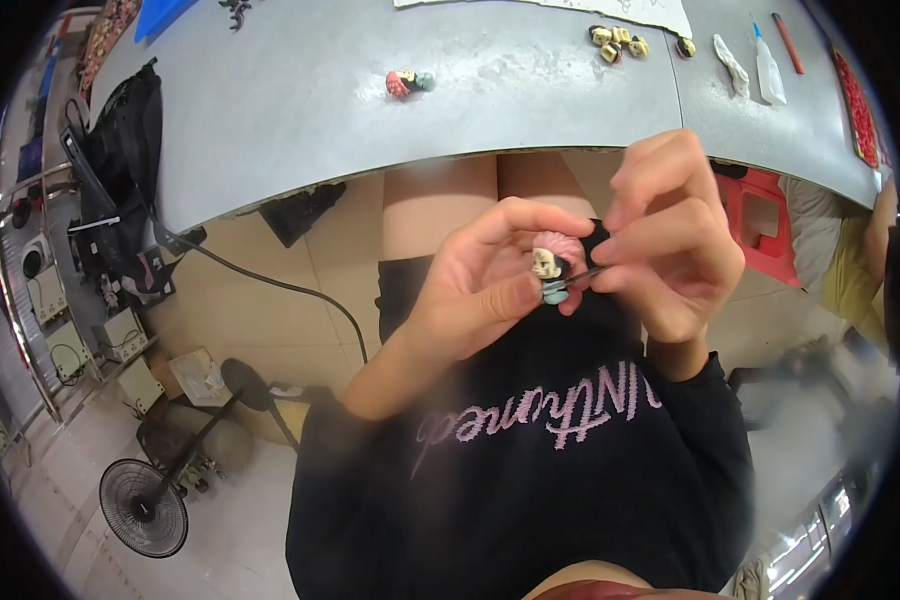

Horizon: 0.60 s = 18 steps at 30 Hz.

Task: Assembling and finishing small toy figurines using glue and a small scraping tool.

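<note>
Above my lap, just off the table's edge, my left hand (480, 285) pinches a small doll-like figurine (546, 262) between thumb and fingers. It has pink hair, a cream face and a pale teal lower part. From the right, my right hand (675, 245) comes close, thumb and forefinger closed on a thin dark pointed tool (582, 276). The tool's tip reaches the figurine's side; its exact kind is too small to make out. A similar pink and teal figurine (406, 83) lies on the grey table (270, 110).
Several small cream and dark pieces (620, 40) lie at the back right. Beyond them are a white crumpled strip (731, 66), a glue bottle (769, 72), a red stick-like pen (788, 44) and a red tray (854, 105). A black bag (120, 150) hangs left; a fan (143, 508) stands below.
</note>
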{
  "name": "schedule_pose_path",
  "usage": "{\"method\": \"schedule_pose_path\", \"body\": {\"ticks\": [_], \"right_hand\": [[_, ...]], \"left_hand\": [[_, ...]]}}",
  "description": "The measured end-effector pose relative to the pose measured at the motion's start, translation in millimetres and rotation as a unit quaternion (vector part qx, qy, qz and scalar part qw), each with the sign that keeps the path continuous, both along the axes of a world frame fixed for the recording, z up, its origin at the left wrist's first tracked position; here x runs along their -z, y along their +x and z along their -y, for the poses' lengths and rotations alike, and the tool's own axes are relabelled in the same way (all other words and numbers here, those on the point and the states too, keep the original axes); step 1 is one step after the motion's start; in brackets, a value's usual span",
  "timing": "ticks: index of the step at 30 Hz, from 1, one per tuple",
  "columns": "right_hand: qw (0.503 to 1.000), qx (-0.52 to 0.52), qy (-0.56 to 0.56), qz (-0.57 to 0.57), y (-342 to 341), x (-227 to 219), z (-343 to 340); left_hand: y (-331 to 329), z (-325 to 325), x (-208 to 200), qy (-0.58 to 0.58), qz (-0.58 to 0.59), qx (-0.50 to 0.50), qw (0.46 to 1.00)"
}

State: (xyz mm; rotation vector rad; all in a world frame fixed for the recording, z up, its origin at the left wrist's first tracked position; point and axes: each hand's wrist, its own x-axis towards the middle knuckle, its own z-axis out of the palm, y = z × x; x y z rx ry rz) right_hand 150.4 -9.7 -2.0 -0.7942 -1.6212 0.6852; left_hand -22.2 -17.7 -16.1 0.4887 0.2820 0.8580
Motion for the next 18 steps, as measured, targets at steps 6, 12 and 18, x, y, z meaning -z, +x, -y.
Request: {"method": "schedule_pose_path", "body": {"ticks": [6, 12, 18], "right_hand": [[0.996, 0.065, 0.011, 0.057, 3.8, -9.7, 19.6], [0.994, 0.082, -0.013, 0.072, 5.3, -8.6, 28.8], [0.990, 0.101, 0.014, 0.094, 7.6, -15.1, 28.0]], "left_hand": [[5.4, 2.4, 9.1, -0.009, 0.078, 0.039, 0.996], [8.9, 5.6, 9.2, -0.038, 0.078, 0.068, 0.994], [10.7, 5.6, 11.9, -0.038, 0.072, 0.051, 0.995]]}}
